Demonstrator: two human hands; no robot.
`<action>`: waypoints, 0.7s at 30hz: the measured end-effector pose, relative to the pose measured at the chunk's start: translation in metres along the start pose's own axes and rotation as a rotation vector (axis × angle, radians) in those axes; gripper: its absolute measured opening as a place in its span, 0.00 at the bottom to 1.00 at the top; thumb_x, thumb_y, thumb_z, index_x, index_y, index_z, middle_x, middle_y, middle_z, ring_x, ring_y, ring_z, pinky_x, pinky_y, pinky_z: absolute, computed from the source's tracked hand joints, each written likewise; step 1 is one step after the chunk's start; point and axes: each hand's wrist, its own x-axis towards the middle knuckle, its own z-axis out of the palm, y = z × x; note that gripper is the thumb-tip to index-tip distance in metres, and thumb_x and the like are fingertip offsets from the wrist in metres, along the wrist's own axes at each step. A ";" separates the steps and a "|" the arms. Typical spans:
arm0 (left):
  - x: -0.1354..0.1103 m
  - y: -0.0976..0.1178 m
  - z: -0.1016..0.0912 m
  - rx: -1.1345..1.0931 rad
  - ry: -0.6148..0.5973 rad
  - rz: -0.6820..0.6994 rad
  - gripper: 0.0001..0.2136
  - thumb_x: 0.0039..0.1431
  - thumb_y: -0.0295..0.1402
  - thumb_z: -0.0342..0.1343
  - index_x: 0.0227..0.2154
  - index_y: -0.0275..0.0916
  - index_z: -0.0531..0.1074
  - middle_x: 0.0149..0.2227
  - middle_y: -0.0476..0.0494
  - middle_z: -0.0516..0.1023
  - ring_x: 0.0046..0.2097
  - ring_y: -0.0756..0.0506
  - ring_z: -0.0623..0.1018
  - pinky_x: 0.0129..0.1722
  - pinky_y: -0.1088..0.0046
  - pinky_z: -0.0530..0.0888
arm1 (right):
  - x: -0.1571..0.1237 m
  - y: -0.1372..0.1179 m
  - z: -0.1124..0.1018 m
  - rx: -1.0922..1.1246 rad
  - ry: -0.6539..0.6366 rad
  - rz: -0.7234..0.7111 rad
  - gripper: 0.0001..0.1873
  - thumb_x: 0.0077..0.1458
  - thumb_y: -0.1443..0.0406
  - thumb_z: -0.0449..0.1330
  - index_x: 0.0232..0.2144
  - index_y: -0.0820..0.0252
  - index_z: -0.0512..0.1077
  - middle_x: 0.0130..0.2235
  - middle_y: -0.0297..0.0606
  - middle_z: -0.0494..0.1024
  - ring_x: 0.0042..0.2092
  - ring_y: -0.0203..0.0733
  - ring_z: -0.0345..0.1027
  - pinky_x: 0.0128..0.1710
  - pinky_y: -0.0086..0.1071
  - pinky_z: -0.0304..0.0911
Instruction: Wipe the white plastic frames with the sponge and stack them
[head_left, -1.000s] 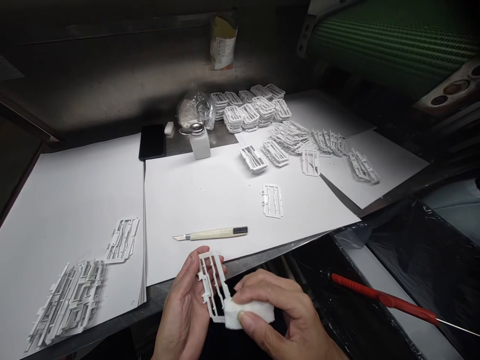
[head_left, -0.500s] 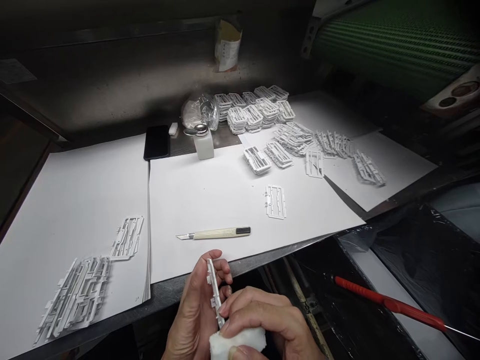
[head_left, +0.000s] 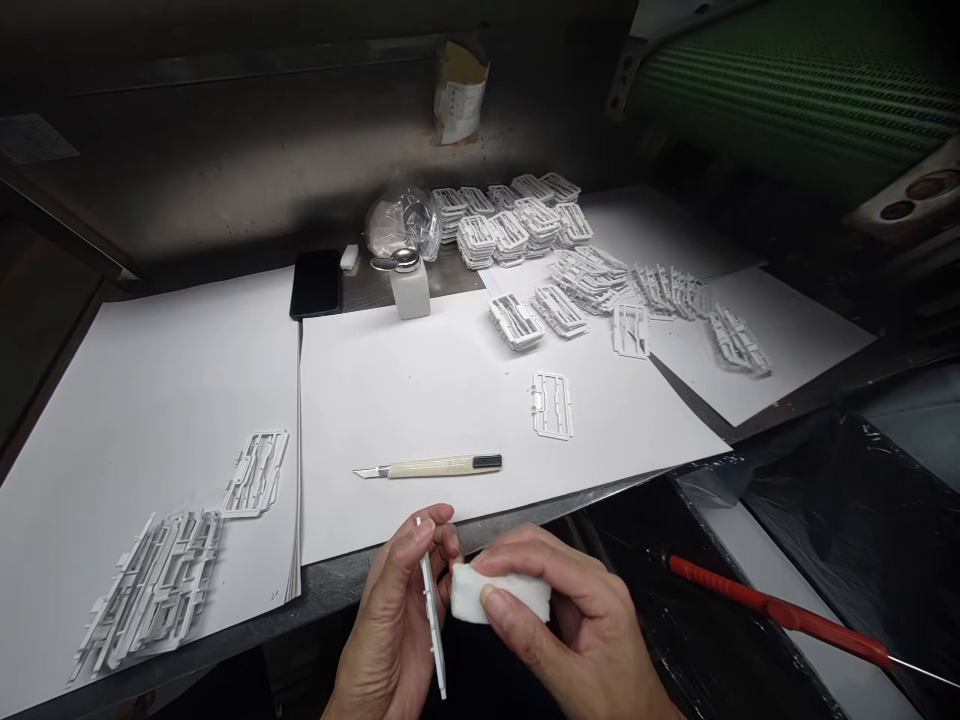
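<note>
My left hand (head_left: 390, 630) grips a thin white plastic frame part (head_left: 433, 615), held edge-on and upright just below the table's front edge. A white foam pad (head_left: 499, 596) is pinched in my right hand (head_left: 570, 630) and presses against the right side of the part. A cream utility knife (head_left: 431, 466) with its blade out lies on the paper just beyond my hands. One loose frame part (head_left: 553, 404) lies flat further right.
Finished-looking frame parts (head_left: 161, 580) are piled at the left front. Many stacks of parts (head_left: 540, 240) sit at the back right. A white dispenser bottle (head_left: 410, 285), a black phone (head_left: 316, 284), a plastic bag (head_left: 401, 222) stand behind. A red-handled tool (head_left: 780, 610) lies lower right.
I have turned the frame part from flat-on to edge-on in my left hand. The foam pad dropped low, then came back up against the part's side.
</note>
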 end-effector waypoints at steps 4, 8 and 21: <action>0.000 0.001 0.000 -0.041 -0.030 -0.042 0.15 0.54 0.39 0.59 0.42 0.36 0.76 0.30 0.48 0.72 0.33 0.51 0.72 0.37 0.75 0.72 | 0.001 -0.007 0.006 -0.019 -0.142 -0.099 0.10 0.53 0.73 0.61 0.38 0.64 0.77 0.34 0.42 0.78 0.37 0.42 0.72 0.39 0.31 0.67; -0.007 0.011 0.007 -0.051 -0.060 -0.067 0.20 0.60 0.41 0.52 0.51 0.36 0.71 0.38 0.41 0.78 0.35 0.47 0.77 0.35 0.72 0.75 | -0.003 -0.011 0.000 0.081 -0.329 -0.089 0.06 0.56 0.68 0.63 0.37 0.62 0.78 0.31 0.41 0.78 0.35 0.41 0.72 0.37 0.30 0.67; 0.000 0.010 -0.003 -0.058 0.029 -0.092 0.15 0.60 0.26 0.52 0.49 0.28 0.71 0.50 0.28 0.77 0.51 0.37 0.77 0.46 0.65 0.78 | -0.009 0.004 -0.025 -0.058 -0.027 -0.005 0.08 0.55 0.70 0.60 0.37 0.55 0.75 0.33 0.35 0.77 0.34 0.41 0.72 0.33 0.30 0.67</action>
